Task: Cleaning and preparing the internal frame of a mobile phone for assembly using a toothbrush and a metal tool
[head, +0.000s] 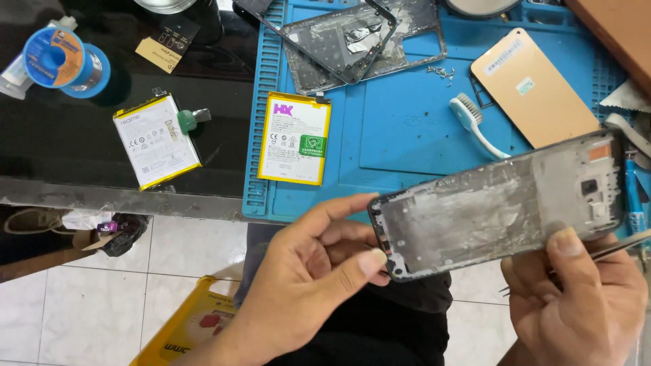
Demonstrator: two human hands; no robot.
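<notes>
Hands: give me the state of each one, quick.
Left hand: closed on one end of the phone frame.
Right hand: thumb on the frame's other end, tweezers in its grip.

Two hands are holding a phone frame above the desk edge.

The left hand [308, 271] is gripping the frame [498, 203] at its near end, thumb on the lower corner, while the right hand [576, 298] is pinching the lower edge and also holding tweezers [620, 247]. On the blue mat [400, 135] a yellow-edged battery [295, 138], a brush [475, 122], a gold back cover [532, 88], loose screws [441, 71] and a second frame [359, 44] are lying. A second battery [156, 140] and a solder spool [64, 59] are sitting on the dark desk [61, 135].
</notes>
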